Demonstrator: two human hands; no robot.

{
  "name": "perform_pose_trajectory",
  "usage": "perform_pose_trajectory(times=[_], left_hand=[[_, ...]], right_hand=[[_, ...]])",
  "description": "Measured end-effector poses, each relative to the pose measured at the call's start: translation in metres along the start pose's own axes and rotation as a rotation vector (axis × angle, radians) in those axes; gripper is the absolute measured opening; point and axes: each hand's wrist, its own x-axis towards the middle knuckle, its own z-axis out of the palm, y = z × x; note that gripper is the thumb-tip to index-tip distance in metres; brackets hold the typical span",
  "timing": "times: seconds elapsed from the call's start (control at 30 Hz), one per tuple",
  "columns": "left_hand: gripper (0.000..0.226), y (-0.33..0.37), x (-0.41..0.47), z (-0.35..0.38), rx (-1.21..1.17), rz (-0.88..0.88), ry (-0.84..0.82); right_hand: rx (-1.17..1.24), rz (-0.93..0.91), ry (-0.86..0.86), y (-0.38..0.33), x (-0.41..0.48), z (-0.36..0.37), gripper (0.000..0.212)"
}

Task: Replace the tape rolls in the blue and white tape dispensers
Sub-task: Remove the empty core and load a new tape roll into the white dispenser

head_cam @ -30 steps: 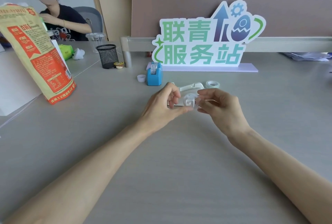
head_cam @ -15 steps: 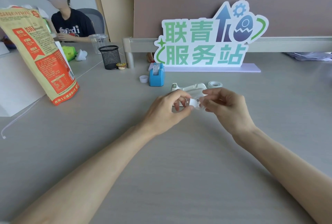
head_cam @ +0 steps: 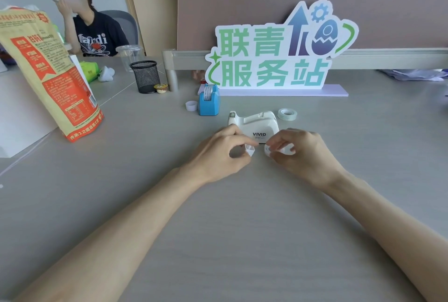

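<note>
Left hand [head_cam: 221,155] curled, thumb and forefinger pinching a small white part [head_cam: 250,151]. Right hand [head_cam: 306,156] curled round a second part [head_cam: 268,149] (mostly hidden by its fingers). The two parts sit close but apart, just near of the white dispenser [head_cam: 259,123] on the table [head_cam: 218,216]. Clear roll [head_cam: 287,114] lies flat at its far right. Blue dispenser [head_cam: 209,105] stands farther left, a roll seated in it, and a white ring [head_cam: 191,105] is just left of that.
</note>
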Motion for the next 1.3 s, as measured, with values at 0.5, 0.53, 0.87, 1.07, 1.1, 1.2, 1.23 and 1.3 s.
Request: perform_pose_trajectory(times=[0.5,0.53,0.87,1.07,1.1,1.2,1.23,1.3], left_hand=[[0.04,-0.001,0.0,0.002,0.017,-0.008,-0.022],[0.04,-0.001,0.0,0.001,0.024,-0.011,-0.022],[0.023,0.001,-0.001,0.0,0.021,-0.036,0.015],[0.017,0.008,-0.001,-0.005,-0.095,-0.079,0.057],[0.017,0.01,-0.001,-0.005,-0.125,-0.088,0.075],[0.018,0.019,-0.002,-0.006,-0.248,-0.099,0.164],[0.018,0.022,-0.002,-0.006,-0.289,-0.102,0.202],[0.017,0.027,-0.001,-0.007,-0.356,-0.104,0.271]], right_hand=[[-0.425,0.37,-0.11,0.057,0.071,0.013,0.051],[-0.433,0.384,-0.108,0.058,0.071,0.013,0.05],[-0.371,0.257,0.144,0.047,0.035,-0.001,0.027],[-0.25,-0.014,0.331,0.019,0.005,-0.008,0.025],[-0.113,0.031,0.315,0.011,0.003,-0.009,0.026],[0.298,0.183,0.255,-0.013,0.0,-0.01,0.022],[0.343,0.187,0.249,-0.02,0.0,-0.011,0.02],[0.452,0.195,0.236,-0.029,-0.001,-0.011,0.019]])
